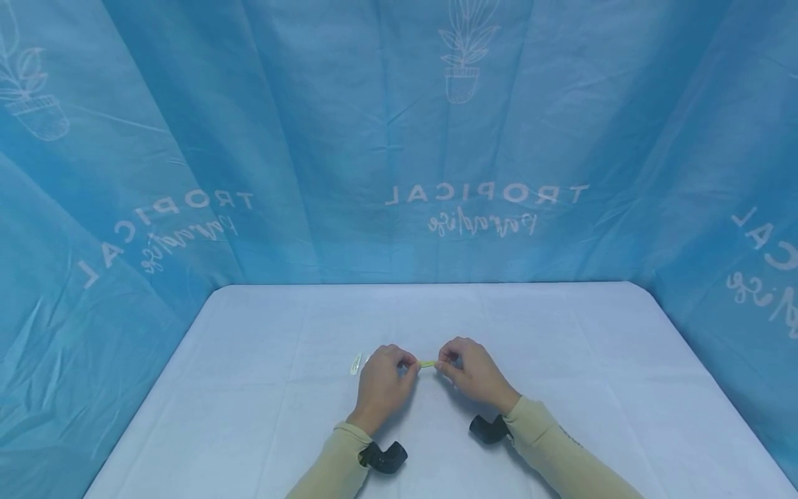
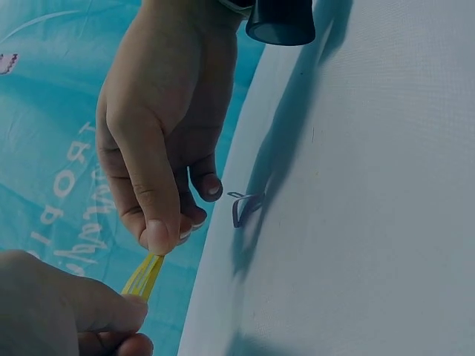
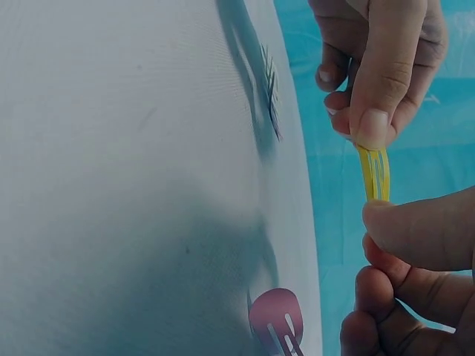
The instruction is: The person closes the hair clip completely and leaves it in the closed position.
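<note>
A slim yellow hair clip (image 1: 427, 364) with long slots is stretched between both hands, just above the white table. My left hand (image 1: 384, 381) pinches one end of the clip, thumb against fingers; in the left wrist view it is the near hand at lower left. My right hand (image 1: 472, 371) pinches the other end and fills the lower right of the right wrist view. Only the middle of the yellow clip (image 3: 376, 174) shows between the thumbs. Beside the left hand, a pale clip (image 1: 356, 364) lies on the table, with another partly hidden by that hand.
A pinkish piece with slots (image 3: 276, 315) lies on the white table (image 1: 249, 416) near the right hand. Thin dark shapes (image 3: 270, 93) lie past the left hand, too blurred to name. Blue printed curtains (image 1: 349, 138) hang behind and along both sides.
</note>
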A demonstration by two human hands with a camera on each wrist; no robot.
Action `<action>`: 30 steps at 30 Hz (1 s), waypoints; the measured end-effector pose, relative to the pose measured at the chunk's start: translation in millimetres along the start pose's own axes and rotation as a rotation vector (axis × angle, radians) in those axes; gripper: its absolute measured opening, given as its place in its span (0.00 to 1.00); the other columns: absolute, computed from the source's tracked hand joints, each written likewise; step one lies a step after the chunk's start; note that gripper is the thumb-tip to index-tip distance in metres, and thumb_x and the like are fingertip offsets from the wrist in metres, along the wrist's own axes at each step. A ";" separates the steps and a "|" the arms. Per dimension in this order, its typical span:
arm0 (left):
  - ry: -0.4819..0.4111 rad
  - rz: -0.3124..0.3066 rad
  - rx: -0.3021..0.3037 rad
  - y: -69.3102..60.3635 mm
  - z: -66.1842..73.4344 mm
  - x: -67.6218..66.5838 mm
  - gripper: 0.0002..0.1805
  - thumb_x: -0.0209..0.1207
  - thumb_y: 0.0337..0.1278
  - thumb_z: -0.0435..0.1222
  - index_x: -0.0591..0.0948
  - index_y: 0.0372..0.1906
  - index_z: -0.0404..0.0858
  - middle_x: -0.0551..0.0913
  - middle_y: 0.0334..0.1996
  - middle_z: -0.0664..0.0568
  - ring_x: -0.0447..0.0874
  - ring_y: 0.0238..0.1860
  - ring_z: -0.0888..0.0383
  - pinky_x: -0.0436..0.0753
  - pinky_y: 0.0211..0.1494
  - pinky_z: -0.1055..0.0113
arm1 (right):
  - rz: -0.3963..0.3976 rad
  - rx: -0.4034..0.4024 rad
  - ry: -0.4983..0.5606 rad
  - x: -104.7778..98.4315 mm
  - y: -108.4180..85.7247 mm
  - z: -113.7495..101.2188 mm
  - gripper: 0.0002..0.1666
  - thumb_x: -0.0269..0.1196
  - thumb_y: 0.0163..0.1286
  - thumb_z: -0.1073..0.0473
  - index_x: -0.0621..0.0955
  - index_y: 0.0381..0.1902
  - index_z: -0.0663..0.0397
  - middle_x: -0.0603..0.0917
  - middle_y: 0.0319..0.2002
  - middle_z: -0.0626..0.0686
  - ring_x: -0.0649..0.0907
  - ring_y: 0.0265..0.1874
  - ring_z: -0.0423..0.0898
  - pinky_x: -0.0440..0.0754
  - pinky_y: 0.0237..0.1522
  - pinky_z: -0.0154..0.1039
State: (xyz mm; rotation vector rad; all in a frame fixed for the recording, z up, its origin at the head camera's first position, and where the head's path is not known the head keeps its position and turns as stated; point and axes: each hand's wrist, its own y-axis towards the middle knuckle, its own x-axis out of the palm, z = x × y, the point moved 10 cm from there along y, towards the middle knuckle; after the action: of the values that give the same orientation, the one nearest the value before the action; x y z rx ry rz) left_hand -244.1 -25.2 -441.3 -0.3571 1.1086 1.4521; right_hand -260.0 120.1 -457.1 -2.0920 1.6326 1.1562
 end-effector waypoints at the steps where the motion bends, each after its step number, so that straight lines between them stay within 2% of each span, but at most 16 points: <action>1: 0.005 0.005 0.001 -0.1 0.4 -0.4 0.04 0.70 0.54 0.37 0.87 0.31 0.41 0.83 0.29 0.57 0.79 0.34 0.59 0.78 0.38 0.65 | 0.000 -0.002 0.001 0.3 -0.1 -0.6 0.04 0.67 0.68 0.62 0.82 0.32 0.52 0.80 0.31 0.44 0.78 0.35 0.43 0.77 0.42 0.43; 5: 0.030 0.033 0.008 -0.4 0.4 -1.4 0.03 0.70 0.52 0.36 0.87 0.30 0.41 0.83 0.28 0.57 0.79 0.34 0.58 0.78 0.38 0.64 | 0.003 -0.026 -0.005 1.1 -0.9 -4.9 0.04 0.67 0.68 0.62 0.82 0.32 0.52 0.80 0.31 0.44 0.79 0.35 0.43 0.78 0.42 0.42; 9: 0.029 0.043 0.010 -0.1 -0.1 -1.8 0.03 0.71 0.52 0.36 0.87 0.30 0.42 0.82 0.28 0.57 0.78 0.33 0.59 0.78 0.37 0.65 | 0.012 -0.009 -0.012 2.1 -0.9 -2.3 0.04 0.67 0.68 0.62 0.82 0.32 0.51 0.81 0.32 0.44 0.79 0.36 0.43 0.79 0.43 0.44; 19: -0.018 -0.005 -0.020 1.1 -3.5 1.0 0.04 0.71 0.53 0.37 0.87 0.31 0.41 0.83 0.28 0.57 0.77 0.32 0.61 0.77 0.36 0.66 | 0.017 0.088 0.044 1.8 0.4 9.4 0.04 0.67 0.69 0.60 0.82 0.34 0.49 0.80 0.33 0.43 0.78 0.36 0.41 0.77 0.43 0.43; 25: -0.026 -0.032 -0.008 2.1 -1.4 2.5 0.04 0.72 0.54 0.37 0.87 0.30 0.42 0.82 0.27 0.58 0.76 0.31 0.62 0.77 0.36 0.66 | 0.034 0.130 0.075 -1.1 0.4 12.5 0.04 0.67 0.69 0.60 0.82 0.34 0.50 0.80 0.33 0.44 0.78 0.33 0.40 0.77 0.38 0.39; 30: -0.021 -0.072 -0.008 2.3 -2.4 7.2 0.04 0.71 0.55 0.38 0.87 0.31 0.43 0.82 0.28 0.59 0.76 0.33 0.62 0.77 0.37 0.65 | 0.019 0.164 0.117 -0.7 2.2 14.6 0.03 0.66 0.70 0.60 0.82 0.35 0.52 0.80 0.32 0.46 0.78 0.21 0.39 0.78 0.28 0.36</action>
State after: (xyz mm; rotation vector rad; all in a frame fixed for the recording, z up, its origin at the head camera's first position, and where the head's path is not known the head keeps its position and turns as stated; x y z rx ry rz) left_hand -248.7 -22.4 -447.1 -0.3829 1.0632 1.3940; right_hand -268.3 128.9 -465.7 -2.0780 1.7378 0.8868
